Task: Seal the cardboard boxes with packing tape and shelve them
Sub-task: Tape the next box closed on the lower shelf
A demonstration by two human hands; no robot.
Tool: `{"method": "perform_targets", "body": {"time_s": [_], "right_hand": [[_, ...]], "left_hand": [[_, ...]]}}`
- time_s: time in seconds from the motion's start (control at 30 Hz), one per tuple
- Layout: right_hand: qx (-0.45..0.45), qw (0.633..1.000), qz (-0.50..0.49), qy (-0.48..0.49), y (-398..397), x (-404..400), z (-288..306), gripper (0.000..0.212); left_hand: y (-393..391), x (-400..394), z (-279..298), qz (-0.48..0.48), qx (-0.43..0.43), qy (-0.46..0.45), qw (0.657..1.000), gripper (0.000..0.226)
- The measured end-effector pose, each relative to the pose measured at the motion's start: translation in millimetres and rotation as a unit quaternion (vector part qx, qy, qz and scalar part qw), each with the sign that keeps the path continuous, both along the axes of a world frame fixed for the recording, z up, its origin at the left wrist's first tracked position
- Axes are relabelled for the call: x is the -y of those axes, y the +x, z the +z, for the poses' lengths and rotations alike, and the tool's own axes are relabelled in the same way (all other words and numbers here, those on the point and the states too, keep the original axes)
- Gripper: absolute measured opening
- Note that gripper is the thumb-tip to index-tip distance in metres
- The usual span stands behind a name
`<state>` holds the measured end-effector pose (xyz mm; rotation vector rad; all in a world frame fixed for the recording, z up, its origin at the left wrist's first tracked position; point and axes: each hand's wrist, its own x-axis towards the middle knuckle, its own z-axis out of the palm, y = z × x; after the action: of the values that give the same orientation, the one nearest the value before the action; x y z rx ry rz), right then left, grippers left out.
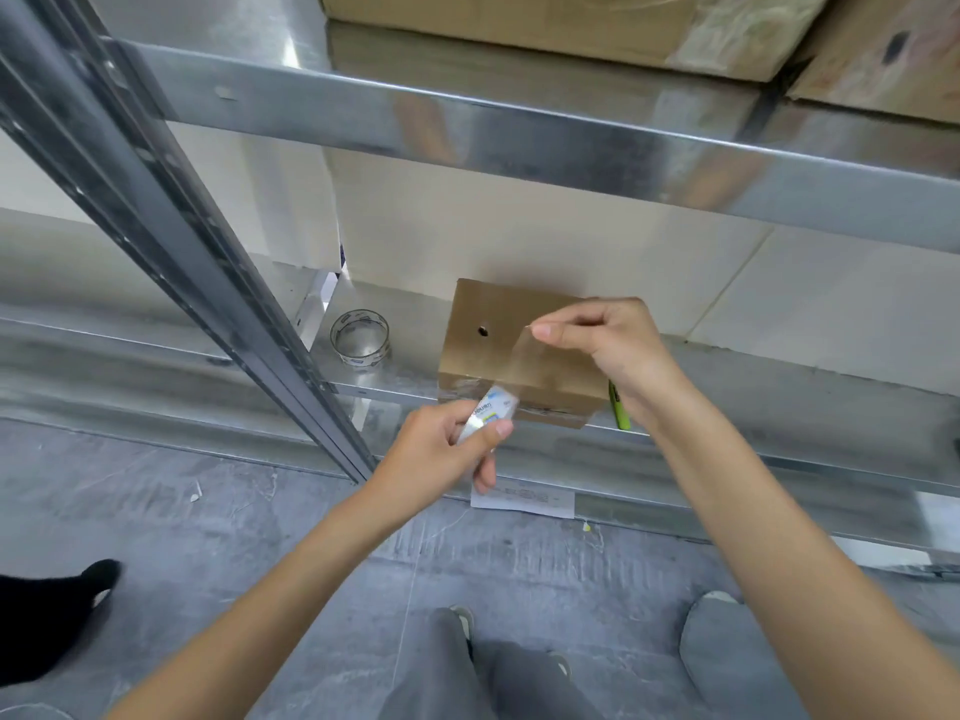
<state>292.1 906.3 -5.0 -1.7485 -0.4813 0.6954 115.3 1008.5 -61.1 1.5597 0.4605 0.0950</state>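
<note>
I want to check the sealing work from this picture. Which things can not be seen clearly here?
- Head view: the near front of the cardboard box, where tape goes, is partly covered by the left hand and its tape roll.
- The green marker is mostly behind the right hand.
- The paper label below the shelf edge: print too small.
- The upper boxes are cut by the top edge.
</note>
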Motion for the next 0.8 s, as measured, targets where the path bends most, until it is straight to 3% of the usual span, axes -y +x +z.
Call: {"method": "perform_targets", "body": {"time_s": [0.1, 0.17, 0.33, 0.47, 0.57, 0.67, 0.8], "right_hand": [[0.072, 0.997, 0.040, 0.008, -1.8, -10.3, 12.4, 0.009], [0.094, 0.995, 0.037, 0.007, -1.3, -16.6, 13.4, 0.008], [0.036, 0.999, 0.018, 0.009, 23.4, -24.2, 7.9, 0.014], [0.064, 0.997, 0.050, 0.002, 32.3, -32.7, 5.5, 0.010], [0.077, 0.996, 0.038, 0.019, 43.4, -42.0, 5.6, 0.009], [0.100, 0.993, 0.063, 0.004, 55.1, -55.3, -3.8, 0.009], [0.121, 0.990, 0.068, 0.001, 75.6, -73.9, -19.5, 0.009]], "left_hand": [[-4.7, -7.9, -6.4, 0.018, -0.044, -0.037, 0.998, 0.047], [-6.4, -7.1, -11.5, 0.024, -0.023, -0.027, 0.999, 0.053], [-20.2, 14.6, -15.8, -0.016, 0.042, 0.047, 0.998, 0.049], [-17.9, 26.1, -16.9, 0.035, 0.052, -0.042, 0.997, 0.046], [-7.6, 19.4, -27.1, 0.063, -0.005, -0.093, 0.994, 0.051], [1.3, 7.8, -39.3, 0.072, -0.050, -0.104, 0.991, 0.051], [9.2, 2.3, -38.9, 0.068, -0.030, -0.110, 0.991, 0.050]]}}
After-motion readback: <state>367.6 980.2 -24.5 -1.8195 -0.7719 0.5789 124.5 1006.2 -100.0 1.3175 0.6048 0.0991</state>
